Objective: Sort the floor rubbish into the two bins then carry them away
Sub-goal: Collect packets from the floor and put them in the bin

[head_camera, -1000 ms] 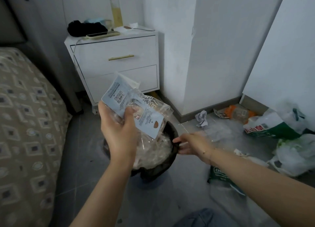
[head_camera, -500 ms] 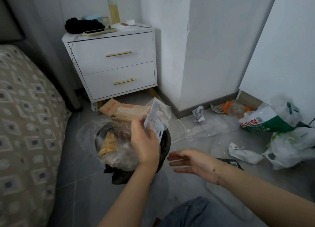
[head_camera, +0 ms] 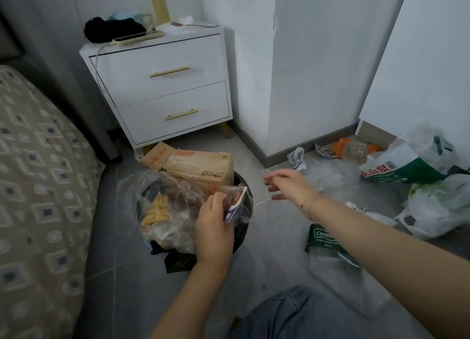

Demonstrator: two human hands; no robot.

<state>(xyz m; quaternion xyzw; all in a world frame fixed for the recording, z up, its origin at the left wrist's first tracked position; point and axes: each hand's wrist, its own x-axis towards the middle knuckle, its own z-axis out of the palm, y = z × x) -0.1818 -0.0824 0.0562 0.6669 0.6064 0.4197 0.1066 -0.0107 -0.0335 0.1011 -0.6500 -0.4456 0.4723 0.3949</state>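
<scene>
Crinkled clear plastic wrapper [head_camera: 235, 201], matt brown cardboard box [head_camera: 201, 167], black plastic-lined bin [head_camera: 244, 186], smooth grey floor tiles [head_camera: 274, 237]

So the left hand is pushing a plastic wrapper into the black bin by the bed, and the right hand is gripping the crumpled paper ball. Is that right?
Not quite. The head view shows the right hand open and holding nothing, hovering apart from the crumpled paper ball, which lies on the floor by the wall. The rest holds: the left hand pushes a plastic wrapper into the black bin by the bed.
</scene>
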